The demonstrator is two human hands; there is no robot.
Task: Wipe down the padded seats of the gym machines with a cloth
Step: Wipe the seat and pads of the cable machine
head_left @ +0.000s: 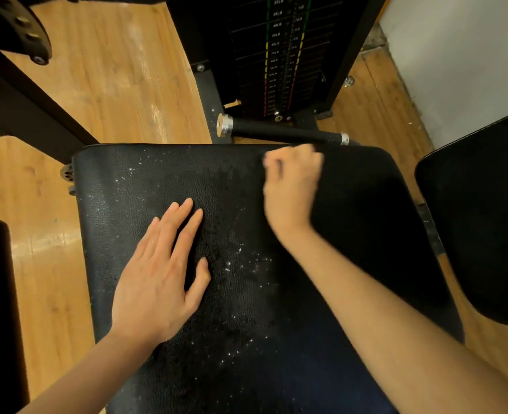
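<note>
**Two hands on a wet black seat**

The left hand [160, 273] lay flat on the seat [145, 186], palm down, fingers straight and slightly spread, thumb out to its right side; it held nothing. Under and around its fingertips the pebbled black padding glistened with droplets and a damp patch, which ran from just ahead of the fingers back past the thumb toward the near edge.

The right hand [291, 189] was farther out, near the seat's far edge, blurred with motion. Its fingers were curled down into a loose fist. A dark cloth [363, 204] seemed to spread from under this hand toward the seat's right side, where the surface looked matte and smooth instead of pebbled, but black on black made its outline hard to trace, and I could not tell whether the fingers were really gripping it.

Just beyond the right hand's knuckles, off the seat, a black bar [282, 131] with silver end caps lay across. Behind the bar stood the weight stack [279, 55], its plates marked in LB and KG with green, yellow and red strips. To the right of the right forearm sat another black pad [479, 210], apart from the seat. Wooden floor [112, 79] showed left of the left hand, and black frame [37, 97] crossed it beyond.
</note>
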